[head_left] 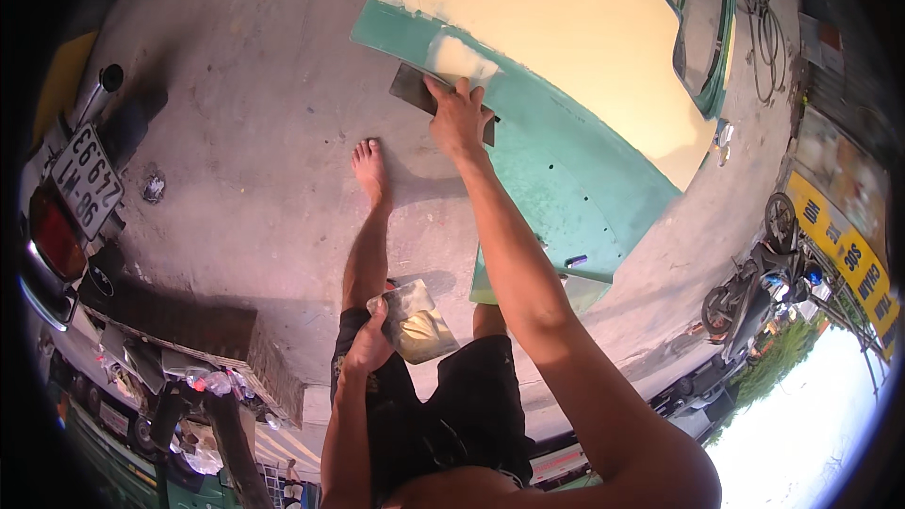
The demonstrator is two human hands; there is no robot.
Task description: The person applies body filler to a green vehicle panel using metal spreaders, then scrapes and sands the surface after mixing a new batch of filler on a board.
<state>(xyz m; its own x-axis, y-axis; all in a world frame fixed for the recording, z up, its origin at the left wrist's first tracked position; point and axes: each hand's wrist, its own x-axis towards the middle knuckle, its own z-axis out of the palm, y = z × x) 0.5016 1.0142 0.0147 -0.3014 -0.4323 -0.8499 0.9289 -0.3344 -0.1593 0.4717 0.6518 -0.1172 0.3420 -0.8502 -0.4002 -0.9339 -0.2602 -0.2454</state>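
Note:
A large green and cream panel (556,179), shaped like a vehicle door, spreads from the middle to the upper right. Near its left edge shows a pale patch of filler (464,58). My right hand (458,120) is closed on a flat dark spreader (411,89), held at that edge just below the patch. Whether the blade touches the panel I cannot tell. Over my lap, my left hand (370,347) grips a flat plate (405,299), thumb on top, with yellowish filler (423,332) smeared across it.
My bare foot (370,170) stands left of the panel. A motorbike's tail light (57,231) and exhaust (102,90) are at far left, above a cluttered wooden box (212,335). A coiled hose (762,24) lies upper right. Another motorbike (754,287) and a yellow banner (844,250) stand right.

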